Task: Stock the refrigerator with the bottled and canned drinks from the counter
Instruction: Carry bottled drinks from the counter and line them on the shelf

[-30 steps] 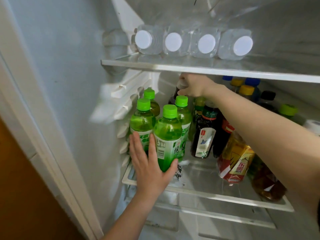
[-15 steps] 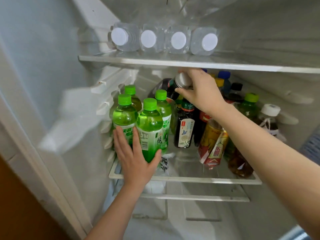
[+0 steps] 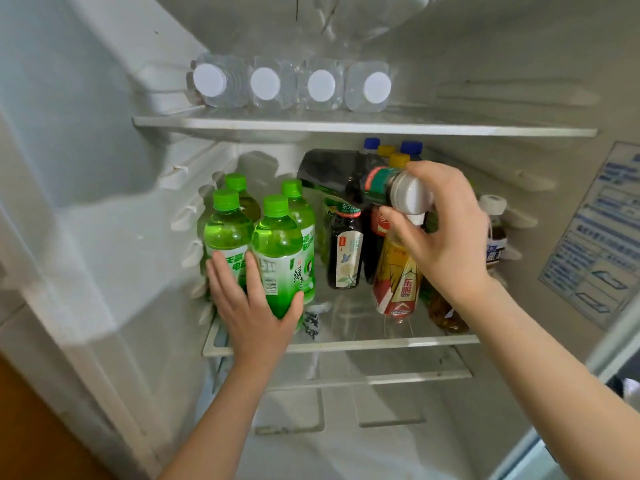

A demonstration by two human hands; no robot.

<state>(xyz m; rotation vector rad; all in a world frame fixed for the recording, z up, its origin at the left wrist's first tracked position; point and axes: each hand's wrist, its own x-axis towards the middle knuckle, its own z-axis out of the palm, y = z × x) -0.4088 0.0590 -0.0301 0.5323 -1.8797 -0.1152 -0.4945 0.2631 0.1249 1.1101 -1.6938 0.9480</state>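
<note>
– Green bottles (image 3: 277, 251), four of them, stand in a cluster at the left end of the middle shelf (image 3: 363, 344). What is the left hand (image 3: 256, 306) doing there?

– It lies flat against the front two, close to the shelf's front edge. The fingers are straight and a little spread over the labels, and the thumb rests on the right side of the nearer bottle. It presses rather than grasps.

– And the right hand (image 3: 446, 233)?

– Its fingers and thumb curl round the white cap of a dark bottle (image 3: 332, 174). That bottle lies on its side in the air with its cap toward the camera and its body pointing to the back. It is just under the upper shelf (image 3: 346, 125), over the drinks standing mid-shelf.

– Does it touch them?

– I cannot tell.

– What stands beneath it?

– A dark tea bottle (image 3: 346, 252) stands upright just right of the green cluster. A yellow-and-red bottle (image 3: 398, 275) leans beside it, below the right hand. Blue and yellow caps (image 3: 398, 159) show at the back edge, and a white-capped bottle (image 3: 493, 233) stands at the right end.

– And the upper shelf?

– Four clear water bottles (image 3: 322, 86) lie side by side on its left half, white caps facing out.
</note>
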